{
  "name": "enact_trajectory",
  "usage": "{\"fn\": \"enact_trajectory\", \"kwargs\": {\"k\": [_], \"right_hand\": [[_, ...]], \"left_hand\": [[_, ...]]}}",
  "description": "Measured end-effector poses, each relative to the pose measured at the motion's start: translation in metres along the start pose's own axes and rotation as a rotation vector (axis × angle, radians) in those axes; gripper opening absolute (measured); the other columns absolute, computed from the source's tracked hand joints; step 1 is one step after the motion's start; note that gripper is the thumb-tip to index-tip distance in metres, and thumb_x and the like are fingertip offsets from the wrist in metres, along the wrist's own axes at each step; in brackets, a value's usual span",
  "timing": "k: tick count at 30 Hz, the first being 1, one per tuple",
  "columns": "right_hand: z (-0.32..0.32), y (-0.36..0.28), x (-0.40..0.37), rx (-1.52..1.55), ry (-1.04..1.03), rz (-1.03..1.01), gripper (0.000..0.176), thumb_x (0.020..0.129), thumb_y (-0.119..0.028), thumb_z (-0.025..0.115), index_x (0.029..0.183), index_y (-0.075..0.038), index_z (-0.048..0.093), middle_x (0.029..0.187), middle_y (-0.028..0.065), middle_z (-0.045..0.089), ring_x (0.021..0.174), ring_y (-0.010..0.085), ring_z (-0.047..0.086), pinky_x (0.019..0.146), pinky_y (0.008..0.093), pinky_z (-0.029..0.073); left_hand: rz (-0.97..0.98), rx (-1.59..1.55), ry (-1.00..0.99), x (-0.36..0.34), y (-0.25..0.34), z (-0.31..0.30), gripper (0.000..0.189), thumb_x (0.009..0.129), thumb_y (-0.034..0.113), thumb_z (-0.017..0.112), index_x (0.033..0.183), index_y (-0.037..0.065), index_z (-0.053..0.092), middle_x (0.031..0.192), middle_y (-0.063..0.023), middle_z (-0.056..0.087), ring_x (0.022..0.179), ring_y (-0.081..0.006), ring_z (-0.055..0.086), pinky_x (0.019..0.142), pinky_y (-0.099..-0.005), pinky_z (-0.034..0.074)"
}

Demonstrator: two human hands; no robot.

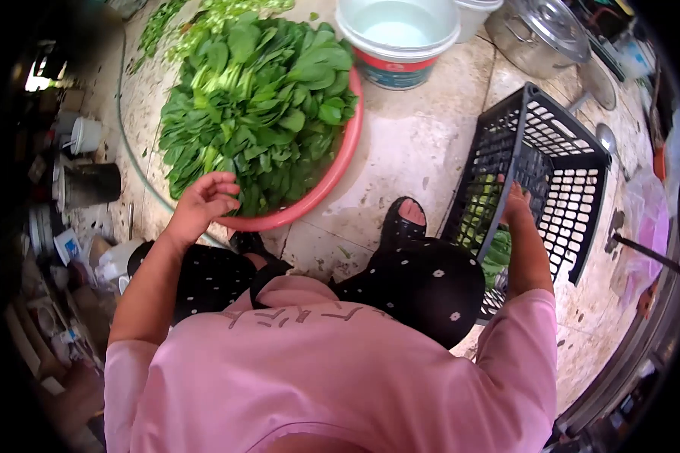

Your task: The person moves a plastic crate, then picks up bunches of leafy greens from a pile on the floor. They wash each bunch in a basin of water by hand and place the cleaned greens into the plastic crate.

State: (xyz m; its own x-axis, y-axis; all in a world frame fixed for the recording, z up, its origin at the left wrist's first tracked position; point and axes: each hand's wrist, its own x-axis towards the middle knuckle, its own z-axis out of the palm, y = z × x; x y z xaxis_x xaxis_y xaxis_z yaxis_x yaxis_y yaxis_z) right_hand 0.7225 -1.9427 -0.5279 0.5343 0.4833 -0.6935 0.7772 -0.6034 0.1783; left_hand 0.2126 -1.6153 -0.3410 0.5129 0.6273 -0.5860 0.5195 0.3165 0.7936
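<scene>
A large heap of leafy greens [279, 106] with broad dark leaves and pale stalks fills a red plastic basin [338, 177] in front of me. My left hand [210, 202] is at the basin's near left edge, fingers loosely bent and apart, with nothing visible in them. On the right, my right hand [516, 204] reaches down into a black plastic crate [574, 140]. Its fingers are partly hidden, so what they hold, if anything, does not show. Some greens [497, 253] lie inside the crate, along its left side, below that hand.
Beyond the basin stands a white bucket [399, 64] of water. A lidded metal pot [540, 38] sits at the upper right, with a metal ladle [604, 138] by the crate. A hose [121, 106] runs along the left. Trimmings [159, 34] lie on the tiled floor.
</scene>
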Motion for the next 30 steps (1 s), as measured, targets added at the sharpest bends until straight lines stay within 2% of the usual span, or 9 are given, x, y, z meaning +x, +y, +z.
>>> {"fn": "enact_trajectory", "kwargs": {"k": [6, 11, 14, 18, 20, 24, 25, 27, 30], "right_hand": [[-0.032, 0.017, -0.027, 0.13, 0.319, 0.046, 0.074, 0.072, -0.025, 0.072, 0.138, -0.009, 0.044, 0.143, 0.0149, 0.042, 0.134, 0.0322, 0.038, 0.109, 0.0425, 0.035], [-0.123, -0.011, -0.084, 0.368, 0.673, -0.168, 0.041, 0.076, -0.012, 0.069, 0.115, -0.002, 0.062, 0.106, 0.0167, 0.067, 0.095, 0.0281, 0.065, 0.087, 0.0368, 0.051], [-0.182, -0.095, -0.124, 0.568, 0.501, -0.366, 0.039, 0.079, -0.013, 0.07, 0.116, -0.002, 0.062, 0.098, 0.0167, 0.068, 0.088, 0.0244, 0.066, 0.081, 0.0334, 0.052], [-0.214, -0.241, -0.155, 0.401, 0.246, -0.732, 0.036, 0.079, -0.015, 0.07, 0.112, -0.002, 0.063, 0.097, 0.0189, 0.067, 0.09, 0.0274, 0.066, 0.079, 0.0343, 0.053], [-0.204, -0.309, -0.15, 0.214, 0.229, -1.057, 0.044, 0.078, -0.017, 0.07, 0.118, -0.004, 0.059, 0.102, 0.0221, 0.066, 0.093, 0.0335, 0.065, 0.082, 0.038, 0.052], [-0.186, -0.443, -0.156, 0.036, 0.187, -0.976, 0.071, 0.08, -0.032, 0.068, 0.141, -0.013, 0.036, 0.111, 0.0249, 0.062, 0.097, 0.038, 0.063, 0.086, 0.043, 0.05], [-0.18, -0.471, -0.15, 0.017, 0.177, -0.988, 0.071, 0.08, -0.032, 0.068, 0.141, -0.013, 0.036, 0.111, 0.0249, 0.062, 0.097, 0.038, 0.063, 0.086, 0.043, 0.05], [-0.161, -0.513, -0.135, 0.215, 0.228, -0.682, 0.074, 0.082, -0.035, 0.065, 0.145, -0.016, 0.029, 0.108, 0.0244, 0.063, 0.097, 0.0383, 0.063, 0.086, 0.0438, 0.05], [-0.135, -0.538, -0.121, 0.347, 0.274, -0.582, 0.075, 0.084, -0.034, 0.063, 0.147, -0.019, 0.024, 0.105, 0.0234, 0.065, 0.094, 0.0386, 0.063, 0.084, 0.0456, 0.05]], "left_hand": [[0.108, -0.009, 0.111, -0.006, 0.022, -0.033, 0.042, 0.084, 0.006, 0.066, 0.124, 0.004, 0.053, 0.111, -0.0097, 0.063, 0.091, -0.0187, 0.065, 0.081, -0.0282, 0.051], [0.18, -0.207, 0.172, -0.003, 0.032, -0.069, 0.039, 0.088, 0.018, 0.065, 0.123, 0.005, 0.054, 0.111, -0.0107, 0.064, 0.089, -0.0183, 0.066, 0.08, -0.0293, 0.052], [0.235, -0.27, 0.171, 0.002, 0.038, -0.086, 0.039, 0.088, 0.019, 0.065, 0.123, 0.005, 0.054, 0.111, -0.011, 0.064, 0.089, -0.0178, 0.066, 0.081, -0.0287, 0.052], [0.293, -0.278, 0.205, 0.007, 0.036, -0.1, 0.038, 0.087, 0.019, 0.066, 0.12, 0.004, 0.056, 0.109, -0.0095, 0.065, 0.086, -0.0156, 0.065, 0.079, -0.0262, 0.051], [0.291, -0.033, 0.205, 0.009, 0.035, -0.105, 0.036, 0.086, 0.017, 0.065, 0.118, 0.003, 0.058, 0.104, -0.0077, 0.066, 0.084, -0.013, 0.064, 0.078, -0.0245, 0.05], [0.542, 0.529, 0.318, 0.011, 0.031, -0.112, 0.034, 0.08, 0.013, 0.064, 0.112, 0.004, 0.06, 0.093, -0.0071, 0.066, 0.083, -0.0189, 0.064, 0.077, -0.0301, 0.051], [0.527, 0.623, 0.318, 0.005, 0.033, -0.116, 0.035, 0.075, 0.016, 0.065, 0.108, 0.006, 0.062, 0.094, -0.0137, 0.067, 0.09, -0.0303, 0.065, 0.08, -0.0391, 0.051], [0.495, 0.663, 0.329, 0.009, 0.025, -0.123, 0.035, 0.075, 0.016, 0.065, 0.108, 0.006, 0.062, 0.094, -0.0138, 0.067, 0.091, -0.0308, 0.065, 0.081, -0.0398, 0.051], [0.451, 0.722, 0.316, 0.014, 0.018, -0.133, 0.035, 0.075, 0.018, 0.065, 0.108, 0.007, 0.062, 0.096, -0.0142, 0.067, 0.094, -0.0317, 0.064, 0.082, -0.0416, 0.051]]}}
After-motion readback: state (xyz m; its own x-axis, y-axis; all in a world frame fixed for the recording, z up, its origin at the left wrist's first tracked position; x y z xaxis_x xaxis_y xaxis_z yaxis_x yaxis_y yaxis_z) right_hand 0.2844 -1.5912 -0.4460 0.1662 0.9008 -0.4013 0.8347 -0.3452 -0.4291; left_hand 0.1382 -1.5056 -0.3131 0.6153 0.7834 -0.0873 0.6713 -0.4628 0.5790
